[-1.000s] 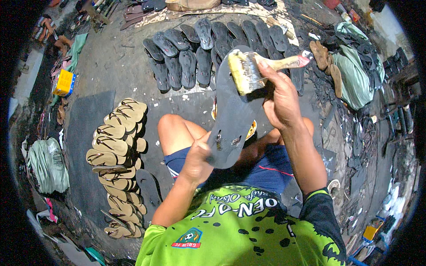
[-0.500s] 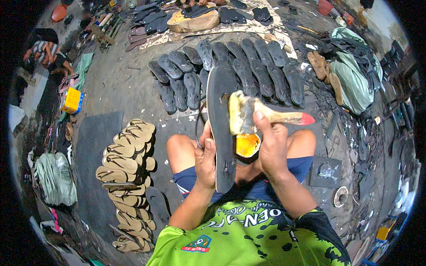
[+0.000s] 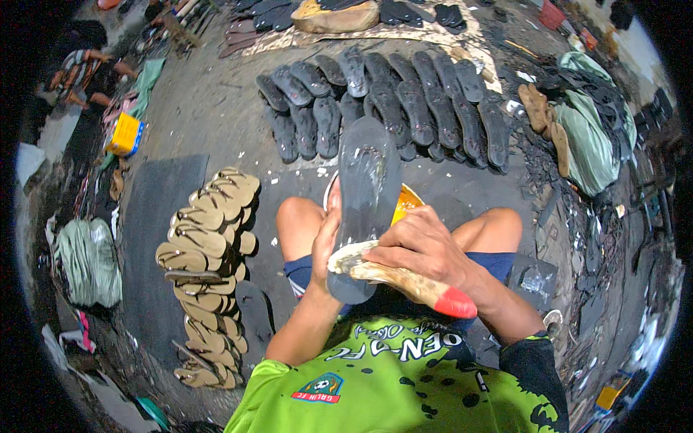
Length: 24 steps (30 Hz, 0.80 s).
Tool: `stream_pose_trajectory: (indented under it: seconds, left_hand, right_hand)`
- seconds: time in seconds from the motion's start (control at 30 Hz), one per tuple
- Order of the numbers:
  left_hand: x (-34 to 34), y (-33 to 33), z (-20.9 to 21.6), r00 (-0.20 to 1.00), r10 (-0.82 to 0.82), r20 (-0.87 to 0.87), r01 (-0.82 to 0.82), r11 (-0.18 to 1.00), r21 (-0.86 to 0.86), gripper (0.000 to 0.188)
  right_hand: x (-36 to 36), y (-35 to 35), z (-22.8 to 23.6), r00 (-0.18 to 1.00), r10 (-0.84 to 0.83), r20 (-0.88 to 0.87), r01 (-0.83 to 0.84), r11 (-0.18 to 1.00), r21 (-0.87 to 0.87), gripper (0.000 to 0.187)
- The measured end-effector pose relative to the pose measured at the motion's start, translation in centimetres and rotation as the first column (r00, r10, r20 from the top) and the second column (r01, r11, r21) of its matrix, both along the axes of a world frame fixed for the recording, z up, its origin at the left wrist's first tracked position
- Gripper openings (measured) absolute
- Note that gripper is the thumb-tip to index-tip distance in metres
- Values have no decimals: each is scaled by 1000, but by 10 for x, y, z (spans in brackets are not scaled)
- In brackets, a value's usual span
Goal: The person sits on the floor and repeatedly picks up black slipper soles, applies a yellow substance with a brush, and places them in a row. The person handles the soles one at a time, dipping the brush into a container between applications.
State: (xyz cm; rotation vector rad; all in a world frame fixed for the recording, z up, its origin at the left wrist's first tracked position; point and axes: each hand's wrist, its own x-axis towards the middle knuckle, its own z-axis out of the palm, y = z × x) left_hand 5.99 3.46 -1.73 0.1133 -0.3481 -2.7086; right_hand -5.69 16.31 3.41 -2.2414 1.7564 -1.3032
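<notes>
My left hand [image 3: 326, 245] is closed on the edge of a dark sandal sole [image 3: 369, 166], which it holds with its broad face turned up. Part of that face is shiny and wet-looking. In my right hand [image 3: 426, 249] is a brush [image 3: 415, 283] with a pale wooden handle tipped in red. Its bristle end lies across the near end of the sole, partly covered by my fingers. Behind the sole and my right hand, a container of orange-yellow stuff [image 3: 406, 202] shows between my knees, mostly hidden.
Rows of dark soles [image 3: 411, 108] lie ahead of me. Tan sandals [image 3: 198, 242] are stacked at left beside a dark mat [image 3: 162, 209]. A green sack [image 3: 592, 137] stands at right, another sack [image 3: 90, 263] at far left. A person [image 3: 83, 76] sits at upper left near a yellow box [image 3: 125, 135].
The sole has turned from nearly edge-on to face up. My right hand has brought the brush down from beside the sole's upper part to its near end.
</notes>
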Motion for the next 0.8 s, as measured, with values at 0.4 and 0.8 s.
stream_pose_trajectory:
  seconds: [0.4, 0.8]
  left_hand:
    - [-9, 14, 16, 989, 117, 90, -96, 972, -213, 52]
    - [23, 4, 0, 991, 87, 106, -36, 909, -416, 50]
  right_hand:
    - [-9, -33, 16, 774, -245, 583, 328, 944, -39, 11]
    - [-51, -33, 14, 565, -509, 650, 620, 781, 73, 24]
